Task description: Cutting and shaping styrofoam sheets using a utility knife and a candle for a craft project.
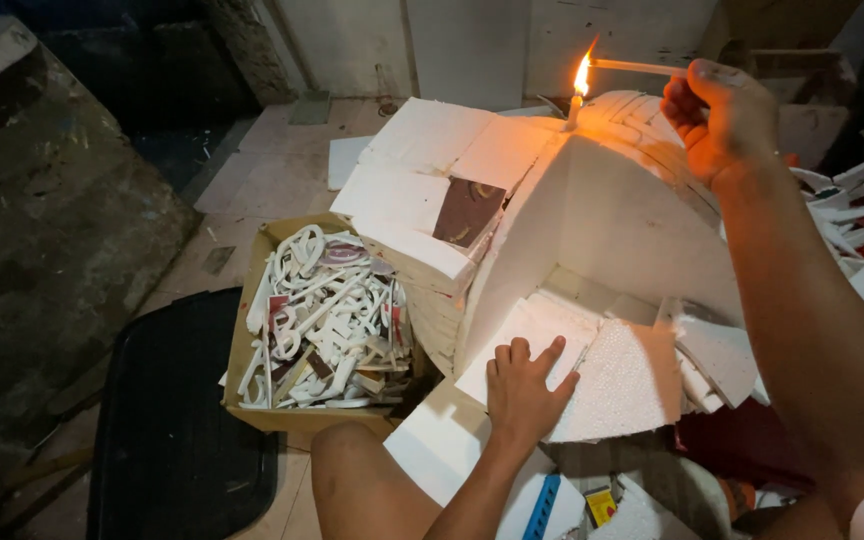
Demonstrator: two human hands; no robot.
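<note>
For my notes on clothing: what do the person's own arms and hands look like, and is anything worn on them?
Both arms are bare from wrist to upper arm, with no sleeves in view. The left hand and right hand have no gloves, and no rings, watch or bracelets can be seen. A bare knee shows below.

Dim room, candle flame (582, 75) glow, dark corners

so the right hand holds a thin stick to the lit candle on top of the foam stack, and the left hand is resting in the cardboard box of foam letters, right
Not quite. The head view shows the left hand flat on a white foam sheet, not in the cardboard box of foam letters. The right hand does hold a thin stick to the lit candle.
</note>
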